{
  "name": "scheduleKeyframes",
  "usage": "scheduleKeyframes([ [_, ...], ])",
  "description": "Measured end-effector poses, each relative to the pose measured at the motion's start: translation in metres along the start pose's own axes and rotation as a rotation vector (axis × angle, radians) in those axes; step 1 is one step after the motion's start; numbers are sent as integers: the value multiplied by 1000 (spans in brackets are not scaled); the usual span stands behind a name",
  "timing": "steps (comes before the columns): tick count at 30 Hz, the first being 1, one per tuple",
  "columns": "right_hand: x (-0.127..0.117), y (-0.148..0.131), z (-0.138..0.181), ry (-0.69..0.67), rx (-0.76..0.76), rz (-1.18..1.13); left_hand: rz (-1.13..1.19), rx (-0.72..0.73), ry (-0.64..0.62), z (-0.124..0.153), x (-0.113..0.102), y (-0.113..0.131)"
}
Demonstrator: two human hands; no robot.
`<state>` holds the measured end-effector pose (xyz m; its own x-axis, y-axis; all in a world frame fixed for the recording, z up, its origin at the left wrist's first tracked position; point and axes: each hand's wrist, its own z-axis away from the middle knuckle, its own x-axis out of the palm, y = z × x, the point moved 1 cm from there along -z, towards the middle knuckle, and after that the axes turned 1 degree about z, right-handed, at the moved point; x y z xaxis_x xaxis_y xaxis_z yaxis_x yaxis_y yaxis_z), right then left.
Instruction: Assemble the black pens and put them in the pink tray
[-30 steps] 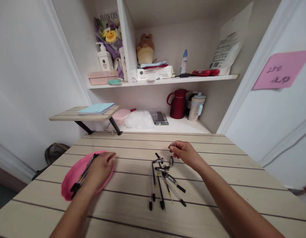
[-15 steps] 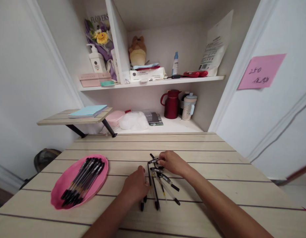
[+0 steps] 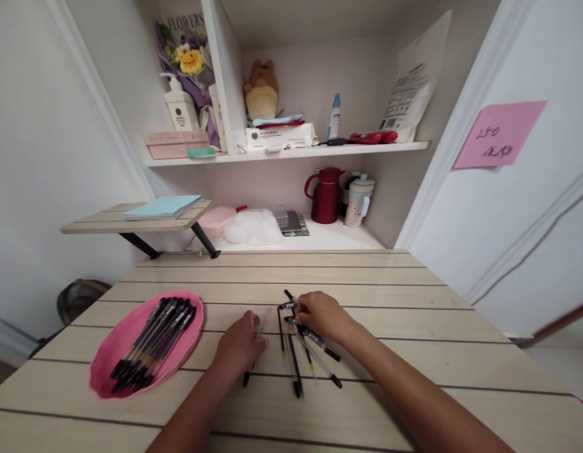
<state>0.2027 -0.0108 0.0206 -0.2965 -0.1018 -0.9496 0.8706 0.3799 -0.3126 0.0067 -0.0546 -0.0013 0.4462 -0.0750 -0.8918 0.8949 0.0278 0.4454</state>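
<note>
My left hand (image 3: pixel 238 345) is closed around a clear-barrelled black pen (image 3: pixel 252 365) just left of the pile, its black tip sticking out below my fingers. Fingers curled, my right hand (image 3: pixel 321 314) rests on top of the pile of loose pens (image 3: pixel 301 352) in the middle of the wooden table (image 3: pixel 414 352); I cannot make out whether it grips one. At the left stands a pink oval tray (image 3: pixel 113 346) holding several black pens (image 3: pixel 154 343) laid side by side.
Behind the table are shelves with a red jug (image 3: pixel 326 195), a white cup (image 3: pixel 357 201), a plastic bag (image 3: pixel 252 226) and a small raised stand (image 3: pixel 131 223) carrying a blue notebook. A pink note (image 3: pixel 498 134) hangs on the right wall.
My left hand left the pink tray, crossed to the pile and has drawn one pen out to the left. My right hand settled onto the pile.
</note>
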Motion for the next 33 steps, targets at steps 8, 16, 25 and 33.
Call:
scheduleKeyframes([
  [8,10,-23,9,-33,-66,45,360,6,-26,-11,4,-17],
  [16,24,-51,1,40,-55,204,561,-33,-64,-18,8,-23],
  [25,35,-64,-17,1,49,237,608,-21,-54,-16,9,-22],
  [33,26,-40,-26,47,186,-73,684,-39,-59,-14,8,-21],
])
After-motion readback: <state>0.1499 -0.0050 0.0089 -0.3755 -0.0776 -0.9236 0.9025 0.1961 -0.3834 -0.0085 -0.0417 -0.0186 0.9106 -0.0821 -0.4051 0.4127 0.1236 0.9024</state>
